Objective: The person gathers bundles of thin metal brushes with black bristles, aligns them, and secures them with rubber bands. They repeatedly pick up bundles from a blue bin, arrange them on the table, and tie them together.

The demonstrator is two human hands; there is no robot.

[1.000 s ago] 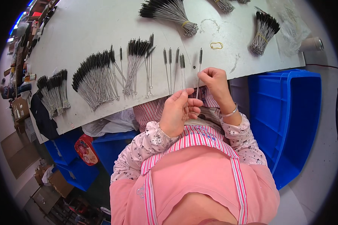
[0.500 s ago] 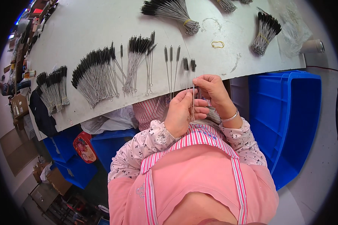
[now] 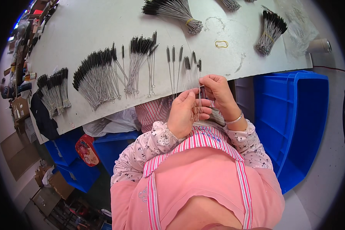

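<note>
Above the table's front edge, my left hand (image 3: 181,117) is closed round the wire handles of a few thin wire brushes (image 3: 187,63) with black bristle heads. My right hand (image 3: 218,90) pinches the wire of another brush (image 3: 199,66) just below its bristles. Another bristle head (image 3: 194,57) leans out between these. The looped handle ends hang down by my left fingers. Three loose brushes (image 3: 173,53) lie on the table just left of my hands, beside a fanned pile (image 3: 140,45) of the same brushes.
Farther left on the white table (image 3: 214,57) lie a large brush pile (image 3: 96,78) and a smaller one (image 3: 53,90). Tied bundles (image 3: 271,33) rest at the back, near a yellow rubber band (image 3: 221,44). A blue crate (image 3: 291,126) stands to the right; more blue bins (image 3: 113,147) sit below left.
The bristle heads between my hands have spread apart, and one now tilts out separately. My right hand has shifted very slightly to the right; my left hand stays almost in place.
</note>
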